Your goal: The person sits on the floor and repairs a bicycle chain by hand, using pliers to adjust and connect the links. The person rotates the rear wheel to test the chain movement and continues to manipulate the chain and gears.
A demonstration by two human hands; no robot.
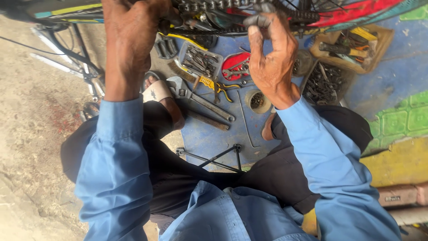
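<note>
Left hand grips the bicycle frame; right hand pinches the chain at the sprocket. Keeping fingertips off the teeth seems wise.

I see little room up top: bicycle chain and sprocket crowd both hands. Below, the pipe wrench, tray of tools and box of bolts block the blue mat; bare strip between my knees.
</note>
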